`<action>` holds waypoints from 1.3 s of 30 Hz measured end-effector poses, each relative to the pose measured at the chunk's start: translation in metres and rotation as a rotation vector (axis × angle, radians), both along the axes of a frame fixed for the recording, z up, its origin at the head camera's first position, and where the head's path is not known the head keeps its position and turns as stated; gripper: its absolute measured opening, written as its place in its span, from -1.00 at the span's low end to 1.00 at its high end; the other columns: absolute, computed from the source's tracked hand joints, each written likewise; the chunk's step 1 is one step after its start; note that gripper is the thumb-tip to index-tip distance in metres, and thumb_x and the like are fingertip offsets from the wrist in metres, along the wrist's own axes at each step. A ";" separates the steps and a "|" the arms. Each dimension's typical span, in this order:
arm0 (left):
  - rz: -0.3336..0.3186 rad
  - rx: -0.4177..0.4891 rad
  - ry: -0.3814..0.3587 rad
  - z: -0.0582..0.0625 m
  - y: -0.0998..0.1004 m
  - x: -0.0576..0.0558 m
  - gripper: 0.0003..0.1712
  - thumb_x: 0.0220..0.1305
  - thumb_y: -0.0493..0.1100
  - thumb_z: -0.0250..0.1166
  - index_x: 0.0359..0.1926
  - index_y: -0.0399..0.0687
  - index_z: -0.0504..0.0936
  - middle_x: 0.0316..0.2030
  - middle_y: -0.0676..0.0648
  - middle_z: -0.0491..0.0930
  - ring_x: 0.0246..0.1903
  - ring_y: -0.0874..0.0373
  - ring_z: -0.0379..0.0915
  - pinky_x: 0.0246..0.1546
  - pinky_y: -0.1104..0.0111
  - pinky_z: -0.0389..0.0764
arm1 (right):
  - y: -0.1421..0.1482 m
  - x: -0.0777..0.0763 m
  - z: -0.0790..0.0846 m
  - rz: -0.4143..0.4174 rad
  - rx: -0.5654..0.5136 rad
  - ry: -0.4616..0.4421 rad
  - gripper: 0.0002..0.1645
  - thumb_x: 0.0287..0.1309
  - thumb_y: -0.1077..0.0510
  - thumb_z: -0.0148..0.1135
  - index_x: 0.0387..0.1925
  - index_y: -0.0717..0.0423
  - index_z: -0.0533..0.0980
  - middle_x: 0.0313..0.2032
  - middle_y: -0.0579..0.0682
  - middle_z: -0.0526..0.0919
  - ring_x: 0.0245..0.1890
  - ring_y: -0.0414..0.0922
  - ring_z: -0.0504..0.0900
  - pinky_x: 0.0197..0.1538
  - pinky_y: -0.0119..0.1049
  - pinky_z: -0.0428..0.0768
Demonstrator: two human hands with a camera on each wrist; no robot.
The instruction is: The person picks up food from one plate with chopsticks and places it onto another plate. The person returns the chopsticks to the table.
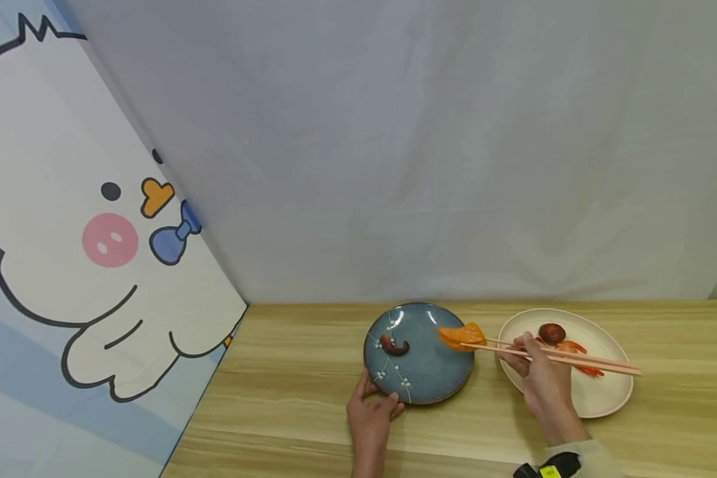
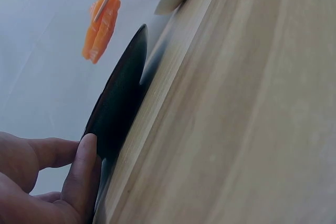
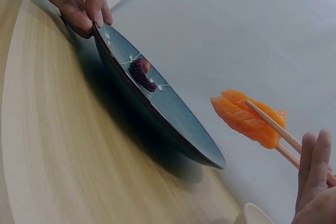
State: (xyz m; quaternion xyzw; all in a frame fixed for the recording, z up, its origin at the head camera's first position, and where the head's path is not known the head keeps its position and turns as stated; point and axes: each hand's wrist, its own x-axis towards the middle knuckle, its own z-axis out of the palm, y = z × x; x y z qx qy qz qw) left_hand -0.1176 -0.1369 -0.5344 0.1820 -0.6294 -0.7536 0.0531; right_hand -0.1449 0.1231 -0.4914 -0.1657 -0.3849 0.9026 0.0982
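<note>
My left hand pinches the near left rim of a round blue plate with a white blossom pattern, thumb and fingers at its edge. A dark red curled piece, like an octopus tentacle, lies on the plate's left side. In my right hand is a pair of light wooden chopsticks. Their tips clamp an orange salmon slice with pale stripes. The right wrist view shows the salmon raised above the level of the blue plate, past its right rim.
To the right, partly behind my right hand, stands a cream oval plate. It bears a dark red-brown round piece and red-orange food pieces. A grey curtain closes off the table's back; a cartoon-printed panel stands at left.
</note>
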 end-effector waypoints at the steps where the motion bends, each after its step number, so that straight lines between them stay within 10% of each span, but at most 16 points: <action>1: 0.000 -0.001 0.003 0.000 0.000 0.000 0.00 0.13 -0.68 0.35 0.57 -0.53 0.12 0.01 -0.35 0.34 -0.44 0.20 0.55 -0.32 0.40 0.84 | 0.001 0.000 0.000 -0.003 0.002 0.001 -0.58 0.59 0.26 0.04 -0.42 0.15 0.68 -0.46 -0.01 0.70 -0.52 -0.16 0.80 -0.24 -0.34 0.85; 25: 0.007 0.005 0.007 -0.006 0.002 -0.004 0.00 0.14 -0.67 0.33 0.58 -0.50 0.12 0.01 -0.35 0.35 -0.43 0.18 0.53 -0.32 0.39 0.85 | 0.029 0.000 -0.007 0.005 -0.090 -0.099 -0.48 0.61 0.15 0.03 -0.49 0.15 0.71 -0.48 -0.02 0.75 -0.54 -0.17 0.80 -0.25 -0.40 0.84; 39: 0.028 -0.018 0.004 -0.014 0.007 -0.010 0.00 0.15 -0.67 0.33 0.58 -0.49 0.12 0.02 -0.36 0.34 -0.44 0.18 0.53 -0.32 0.38 0.85 | 0.045 -0.006 -0.022 -0.020 -0.169 0.031 -0.49 0.59 0.24 0.04 -0.50 0.26 0.72 -0.49 0.07 0.75 -0.51 -0.10 0.82 -0.30 -0.36 0.84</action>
